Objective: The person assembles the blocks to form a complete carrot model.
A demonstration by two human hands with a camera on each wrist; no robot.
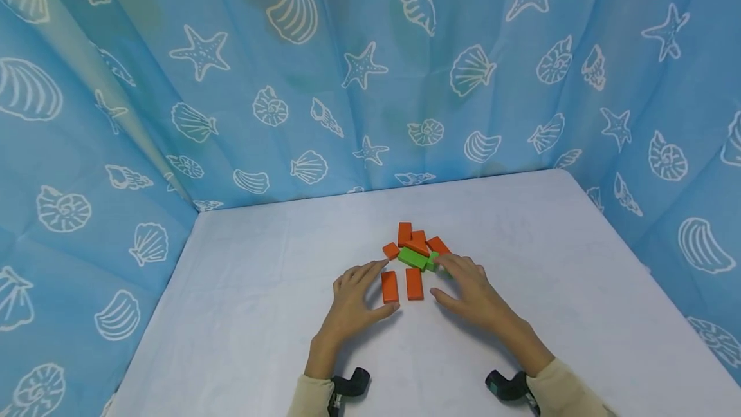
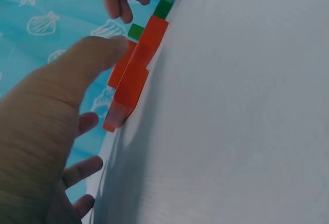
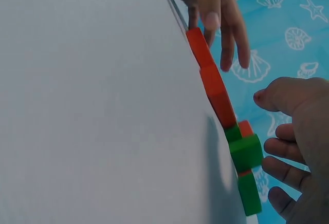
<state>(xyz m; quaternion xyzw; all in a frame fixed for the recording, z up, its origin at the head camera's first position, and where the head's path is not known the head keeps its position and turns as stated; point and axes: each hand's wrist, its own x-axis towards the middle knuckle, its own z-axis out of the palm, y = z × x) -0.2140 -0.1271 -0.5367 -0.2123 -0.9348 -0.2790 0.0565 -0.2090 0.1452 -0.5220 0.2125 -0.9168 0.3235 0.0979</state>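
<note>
In front of me, the left orange rectangular block (image 1: 390, 287) and the right orange rectangular block (image 1: 414, 284) lie side by side with a narrow gap, near a bright green rectangular block (image 1: 412, 259) and more orange pieces behind. My left hand (image 1: 353, 304) curves around the left side, fingers relaxed and gripping nothing; my right hand (image 1: 477, 291) is likewise loose and spread, its fingertips at a small green block (image 1: 433, 261), though I can't tell if they touch. To handle these well, I'd press with light, even fingertips from both sides, low against the smooth white tabletop (image 1: 231, 340), so no piece tips. A blue shell-print curtain (image 1: 359, 108) hangs beyond.
</note>
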